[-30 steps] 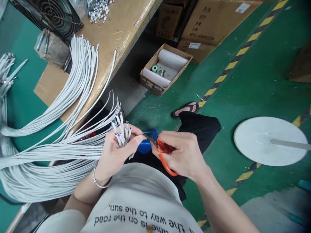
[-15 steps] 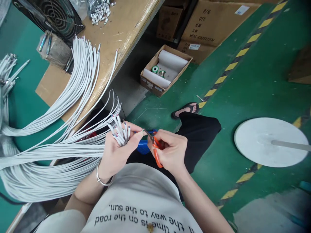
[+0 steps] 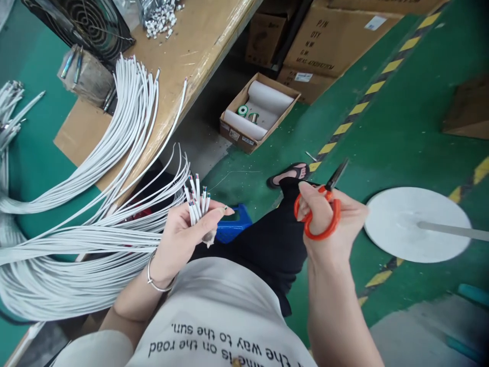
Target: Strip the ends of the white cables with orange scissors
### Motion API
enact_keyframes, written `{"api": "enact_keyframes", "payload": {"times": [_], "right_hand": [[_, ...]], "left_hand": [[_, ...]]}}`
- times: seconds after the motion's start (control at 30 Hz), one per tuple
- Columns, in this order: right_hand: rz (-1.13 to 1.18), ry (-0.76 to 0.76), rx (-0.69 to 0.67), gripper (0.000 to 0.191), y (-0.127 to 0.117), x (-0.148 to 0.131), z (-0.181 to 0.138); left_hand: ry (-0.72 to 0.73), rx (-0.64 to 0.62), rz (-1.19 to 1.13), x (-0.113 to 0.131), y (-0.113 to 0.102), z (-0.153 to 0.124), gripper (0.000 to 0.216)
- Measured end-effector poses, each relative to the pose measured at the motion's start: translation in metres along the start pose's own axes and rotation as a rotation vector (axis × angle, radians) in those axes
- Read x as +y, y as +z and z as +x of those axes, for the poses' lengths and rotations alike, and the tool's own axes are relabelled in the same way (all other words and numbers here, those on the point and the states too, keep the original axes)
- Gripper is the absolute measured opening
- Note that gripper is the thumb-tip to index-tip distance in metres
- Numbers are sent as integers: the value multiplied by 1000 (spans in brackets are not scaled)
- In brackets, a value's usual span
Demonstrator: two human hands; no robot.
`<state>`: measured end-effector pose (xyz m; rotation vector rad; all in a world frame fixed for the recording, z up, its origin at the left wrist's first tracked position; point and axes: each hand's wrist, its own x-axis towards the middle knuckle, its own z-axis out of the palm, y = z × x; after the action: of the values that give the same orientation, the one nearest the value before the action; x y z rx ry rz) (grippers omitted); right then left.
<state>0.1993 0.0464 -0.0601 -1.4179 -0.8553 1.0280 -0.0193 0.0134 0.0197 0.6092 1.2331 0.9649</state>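
A bunch of white cables [image 3: 196, 196] stands up out of my left hand [image 3: 187, 229], which is closed around it. Coloured wire tips show at the cut ends, and one small end pokes out between thumb and forefinger. The long runs of these cables trail off to the left. Out to the right and apart from the cables, my right hand [image 3: 330, 216] grips orange-handled scissors [image 3: 323, 224]. Their dark blades look closed and point up and to the right.
More white cables [image 3: 114, 137] lie across the workbench [image 3: 198, 46], near a black fan [image 3: 91, 28] and small white pieces [image 3: 162, 18]. Below the bench sits an open carton [image 3: 244, 140] with spools. A round white stool or base [image 3: 401, 214] stands at right.
My right hand has drawn the scissors away from the left fingertips, out to the right, and turned them upward. My left hand has stayed nearly in place with the cables.
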Motion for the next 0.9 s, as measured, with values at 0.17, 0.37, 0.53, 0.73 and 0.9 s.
{"api": "enact_keyframes", "payload": {"times": [0.17, 0.37, 0.53, 0.73, 0.9], "right_hand": [[-227, 75, -152, 45, -4, -8, -3], [-241, 120, -376, 42, -16, -5, -4], [-165, 212, -388, 39, -28, 2, -1], [-216, 129, -299, 53, -24, -5, -10], [-122, 35, -241, 30, -11, -14, -20]], "left_hand": [[11, 1, 48, -5, -4, -2, 16], [261, 66, 176, -15, -8, 4, 17], [299, 91, 169, -17, -9, 9, 17], [149, 17, 47, -12, -6, 7, 20], [92, 39, 76, -11, -2, 4, 20]]}}
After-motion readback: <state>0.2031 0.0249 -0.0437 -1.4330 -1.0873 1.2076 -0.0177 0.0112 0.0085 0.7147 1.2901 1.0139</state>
